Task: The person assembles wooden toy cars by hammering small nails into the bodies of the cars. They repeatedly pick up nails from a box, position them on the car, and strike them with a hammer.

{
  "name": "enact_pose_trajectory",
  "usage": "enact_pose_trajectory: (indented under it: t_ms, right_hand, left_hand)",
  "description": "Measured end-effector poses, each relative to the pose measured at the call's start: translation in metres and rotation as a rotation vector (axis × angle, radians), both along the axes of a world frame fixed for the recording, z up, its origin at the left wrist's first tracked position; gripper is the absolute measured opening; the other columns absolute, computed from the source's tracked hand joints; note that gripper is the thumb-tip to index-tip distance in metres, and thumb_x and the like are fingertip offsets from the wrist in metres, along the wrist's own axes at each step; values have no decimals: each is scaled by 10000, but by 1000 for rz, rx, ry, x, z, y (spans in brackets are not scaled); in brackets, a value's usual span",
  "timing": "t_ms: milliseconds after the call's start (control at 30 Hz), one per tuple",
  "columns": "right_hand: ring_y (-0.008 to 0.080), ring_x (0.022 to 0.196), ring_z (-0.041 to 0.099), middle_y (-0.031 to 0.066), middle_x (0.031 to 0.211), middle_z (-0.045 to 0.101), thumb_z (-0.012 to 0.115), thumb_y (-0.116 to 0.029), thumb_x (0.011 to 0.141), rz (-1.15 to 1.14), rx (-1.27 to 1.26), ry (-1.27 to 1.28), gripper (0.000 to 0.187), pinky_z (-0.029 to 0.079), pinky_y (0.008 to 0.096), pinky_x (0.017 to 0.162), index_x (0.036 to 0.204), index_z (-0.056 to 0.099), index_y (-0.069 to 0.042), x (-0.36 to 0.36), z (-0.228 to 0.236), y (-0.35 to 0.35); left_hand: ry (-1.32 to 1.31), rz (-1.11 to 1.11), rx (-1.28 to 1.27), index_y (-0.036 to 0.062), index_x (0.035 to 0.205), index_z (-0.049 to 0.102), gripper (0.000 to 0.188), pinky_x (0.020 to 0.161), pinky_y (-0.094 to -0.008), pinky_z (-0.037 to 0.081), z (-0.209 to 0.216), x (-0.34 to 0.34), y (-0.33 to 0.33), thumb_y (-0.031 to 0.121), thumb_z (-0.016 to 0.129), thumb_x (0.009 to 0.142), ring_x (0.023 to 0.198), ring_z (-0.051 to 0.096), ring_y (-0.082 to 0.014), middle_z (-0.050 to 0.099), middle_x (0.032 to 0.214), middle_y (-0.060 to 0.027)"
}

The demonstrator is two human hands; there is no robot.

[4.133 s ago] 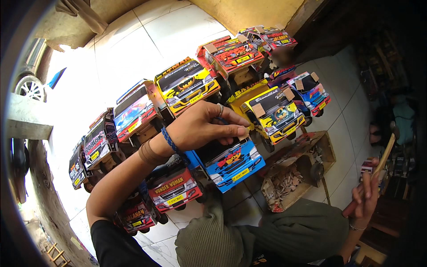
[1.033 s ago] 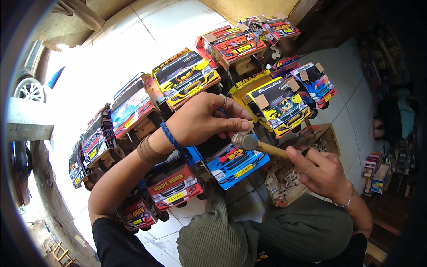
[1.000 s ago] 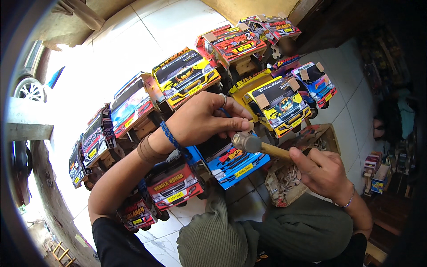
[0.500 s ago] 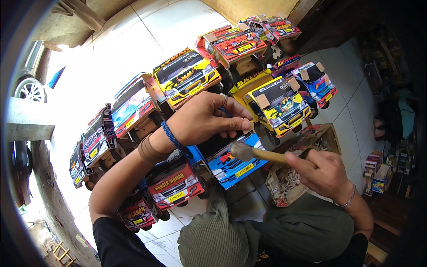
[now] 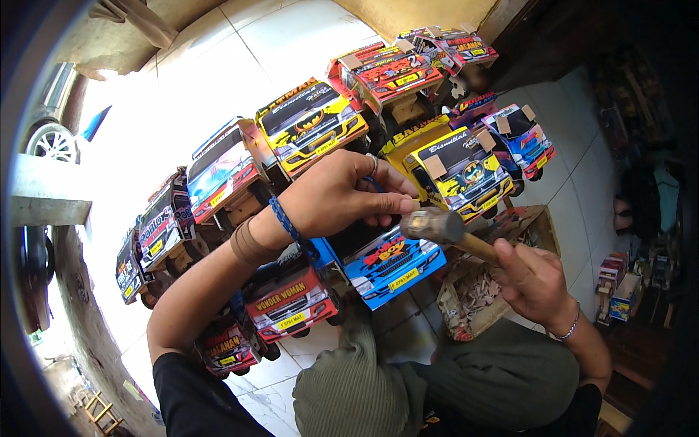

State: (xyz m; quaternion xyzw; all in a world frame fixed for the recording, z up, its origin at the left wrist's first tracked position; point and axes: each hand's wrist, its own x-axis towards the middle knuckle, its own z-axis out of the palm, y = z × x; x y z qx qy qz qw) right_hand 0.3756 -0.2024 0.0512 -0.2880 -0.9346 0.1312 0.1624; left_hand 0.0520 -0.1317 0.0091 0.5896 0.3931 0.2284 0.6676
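My left hand (image 5: 349, 191) is over the top of a blue toy truck (image 5: 393, 266), thumb and fingers pinched at the upper edge of its dark windshield. A small tan piece showed under these fingertips a moment before; the hammer head and fingers now mostly cover it. My right hand (image 5: 535, 280) grips the wooden handle of a hammer (image 5: 435, 224). The hammer's head is raised just beside my left fingertips, in front of the truck's upper right corner. I cannot tell whether it touches anything.
Rows of colourful toy trucks surround my hands: a yellow one (image 5: 466, 175) with tan tabs at the right, a red one (image 5: 291, 302) at the left. An open wooden box (image 5: 542, 226) holding small scraps stands under my right hand. White floor tiles (image 5: 211, 44) lie beyond.
The hammer has come up and slightly right, its head now in front of my left fingertips. My left hand keeps its pinch in nearly the same place.
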Motion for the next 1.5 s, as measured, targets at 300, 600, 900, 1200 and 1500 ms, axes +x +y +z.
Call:
enact_pose_trajectory:
  t_ms: [300, 600, 900, 1200, 1500]
  right_hand:
    - [171, 563, 498, 8, 706, 383, 756, -150, 743, -39, 61, -8, 802, 453, 325, 506, 1514, 531, -156, 0, -3, -3]
    - [179, 556, 490, 14, 703, 382, 755, -165, 767, -83, 8, 65, 777, 464, 340, 511, 1511, 533, -146, 0, -9, -3]
    - [160, 542, 476, 3, 684, 384, 748, -73, 732, 6, 113, -3, 783, 436, 320, 478, 1488, 556, -143, 3, -11, -3]
    - [187, 548, 490, 19, 703, 412, 757, -88, 692, -23, 57, 65, 824, 442, 338, 498, 1488, 545, -96, 6, -17, -1]
    - [195, 573, 519, 27, 702, 400, 769, -112, 703, -85, 61, -1, 831, 479, 353, 527, 1501, 538, -119, 6, -20, -4]
  left_hand:
    - [11, -15, -51, -9, 1157, 710, 316, 734, -198, 559, 2, -1, 1, 222, 762, 948, 801, 679, -40, 753, 954, -15]
    - [-36, -10, -38, 1, 1149, 720, 316, 718, -195, 544, -3, 0, 0, 244, 760, 951, 806, 673, -43, 748, 960, -5]
    - [-9, -12, -110, 8, 1161, 723, 313, 681, -181, 522, 3, 0, 0, 247, 751, 961, 767, 649, -31, 743, 943, 7]
    - [32, -23, -16, 13, 1153, 733, 298, 679, -189, 522, 4, -2, 0, 242, 749, 962, 768, 643, -30, 739, 925, 9]
    - [11, -27, -18, 10, 1163, 727, 301, 664, -188, 515, 1, -2, 1, 243, 738, 972, 763, 642, -30, 739, 931, 9]
